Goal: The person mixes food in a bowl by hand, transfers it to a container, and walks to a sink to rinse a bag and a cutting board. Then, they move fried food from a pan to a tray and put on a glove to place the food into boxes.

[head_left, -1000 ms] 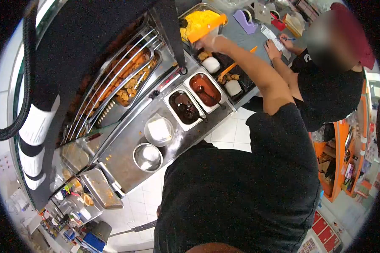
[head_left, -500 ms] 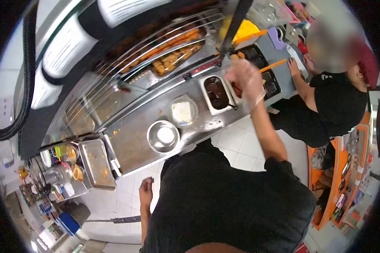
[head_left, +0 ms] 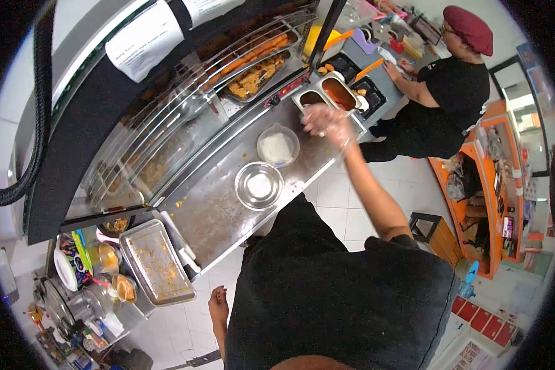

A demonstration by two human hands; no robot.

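My right hand [head_left: 330, 126], in a clear plastic glove, hovers above the steel counter beside a metal pan of dark sauce [head_left: 310, 98]. Its fingers are loosely bent and apart, and I see nothing in them. Just beyond it is a pan of orange-red sauce [head_left: 339, 94]. A clear bowl of white powder [head_left: 278, 148] sits left of this hand. Next to that bowl stands a shiny metal bowl [head_left: 259, 186]. Low beside my body hangs my left hand [head_left: 217, 303], bare, its fingers curled together with nothing visible in them.
A glass display case holds trays of fried food [head_left: 256, 79]. Black trays [head_left: 370, 98] with orange tongs lie at the counter's far end, near a person in a dark red cap [head_left: 453, 80]. A greasy metal tray [head_left: 157, 262] rests at left. Orange shelves [head_left: 475, 203] stand at right.
My right hand has come back from the food trays and sauce pans toward the powder bowl. The view has shifted. My left hand stays low beside me.
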